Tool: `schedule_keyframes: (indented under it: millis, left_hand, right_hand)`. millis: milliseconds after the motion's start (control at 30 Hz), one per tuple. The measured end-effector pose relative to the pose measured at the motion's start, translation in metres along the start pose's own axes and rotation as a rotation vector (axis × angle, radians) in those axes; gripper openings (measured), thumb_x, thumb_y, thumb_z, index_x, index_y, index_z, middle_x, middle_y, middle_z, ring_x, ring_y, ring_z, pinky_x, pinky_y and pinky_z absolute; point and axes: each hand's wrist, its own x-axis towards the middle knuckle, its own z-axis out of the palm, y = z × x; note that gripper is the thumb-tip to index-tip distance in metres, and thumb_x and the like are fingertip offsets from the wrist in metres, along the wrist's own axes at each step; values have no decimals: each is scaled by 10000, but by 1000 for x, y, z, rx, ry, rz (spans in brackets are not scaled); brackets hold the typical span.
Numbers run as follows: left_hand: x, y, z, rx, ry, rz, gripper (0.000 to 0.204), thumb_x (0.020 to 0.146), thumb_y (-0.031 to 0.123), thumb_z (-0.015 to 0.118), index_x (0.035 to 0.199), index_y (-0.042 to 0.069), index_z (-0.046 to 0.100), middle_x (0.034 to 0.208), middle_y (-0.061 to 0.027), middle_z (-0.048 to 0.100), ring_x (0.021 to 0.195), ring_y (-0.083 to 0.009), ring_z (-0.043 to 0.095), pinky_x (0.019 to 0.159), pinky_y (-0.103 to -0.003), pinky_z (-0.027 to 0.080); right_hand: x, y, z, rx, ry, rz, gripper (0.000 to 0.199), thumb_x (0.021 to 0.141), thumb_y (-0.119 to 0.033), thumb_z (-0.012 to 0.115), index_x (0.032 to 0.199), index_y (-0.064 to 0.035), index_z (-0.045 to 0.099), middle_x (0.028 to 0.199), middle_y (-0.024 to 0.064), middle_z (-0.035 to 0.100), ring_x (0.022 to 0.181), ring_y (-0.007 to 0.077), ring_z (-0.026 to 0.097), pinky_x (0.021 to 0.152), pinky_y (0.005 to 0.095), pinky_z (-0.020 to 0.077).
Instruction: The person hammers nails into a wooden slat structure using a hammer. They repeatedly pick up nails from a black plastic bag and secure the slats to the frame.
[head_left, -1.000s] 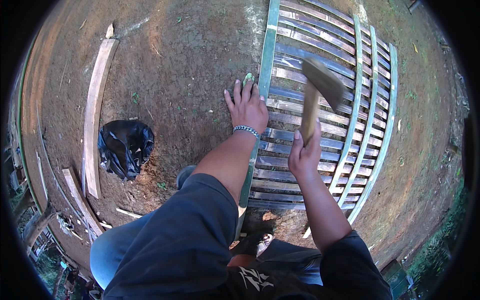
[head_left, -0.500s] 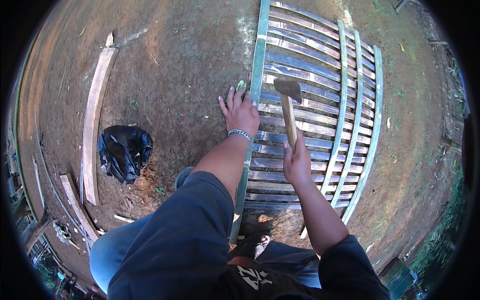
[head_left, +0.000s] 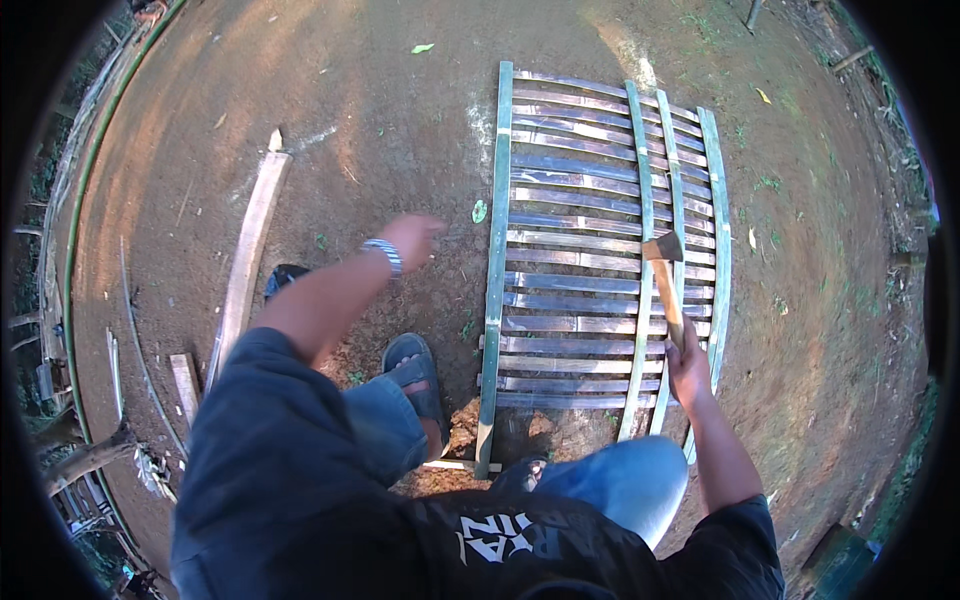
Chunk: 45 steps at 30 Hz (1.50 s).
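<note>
My right hand [head_left: 688, 370] is closed round the wooden handle of a hatchet [head_left: 664, 280]. The hatchet's dark metal head hangs over the right part of a bamboo slat panel [head_left: 575, 283] lying on the ground. Green bamboo rails cross its split slats. My left hand [head_left: 412, 242], with a chain bracelet at the wrist, is in the air left of the panel's left rail [head_left: 497, 230], touching nothing that I can see. It is slightly blurred; a finger stretches out to the right, so it looks open. A green leaf [head_left: 479, 211] lies beside the rail.
A long wooden plank [head_left: 252, 235] lies on the dirt at left, with a shorter board [head_left: 184, 385] nearer me. A black plastic bag [head_left: 287, 277] is mostly hidden by my left arm. My sandalled foot [head_left: 415, 375] stands left of the panel. A green hose [head_left: 82, 225] runs along the far left.
My left hand has lifted off the panel's left rail and moved left. My right hand has carried the hatchet right and lower in view. The view has shifted, showing the panel's far end.
</note>
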Motion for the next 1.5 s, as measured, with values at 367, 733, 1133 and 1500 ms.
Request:
schedule_keyframes:
  millis: [367,733,1133,1500]
  left_hand:
    - [-216,-107,-55,-430,50,-641,284,975,273,650,881,8,694,776,-91,728,683,-167,690,674,-341,560]
    - [-156,-181,113,38,294,-1118,315,887,119,557,1128,4,723,1157,-240,717,1074,-404,699,952,-460,542]
    - [-170,-217,115,-202,515,-1523,444,905,252,518,1279,78,681,1321,-206,661,1220,-405,625,1057,-445,486]
    - [-165,-180,91,22,580,-1312,312,858,232,640,1085,52,758,1103,-242,727,1057,-421,699,921,-475,555]
  right_hand:
    - [-1,62,-26,103,-1,259,595,1028,-133,555,1579,-181,334,726,23,560,492,123,476,437,313,420]
    - [-22,-24,48,432,-144,642,604,1028,-88,559,1576,-171,319,736,33,556,506,119,484,418,286,400]
    - [-58,-48,98,232,-307,484,576,1019,-131,590,1552,-150,371,827,94,650,594,167,595,581,365,512]
    - [-60,-35,107,300,-251,467,558,1018,-157,606,1530,-126,387,825,104,636,631,173,600,591,362,498]
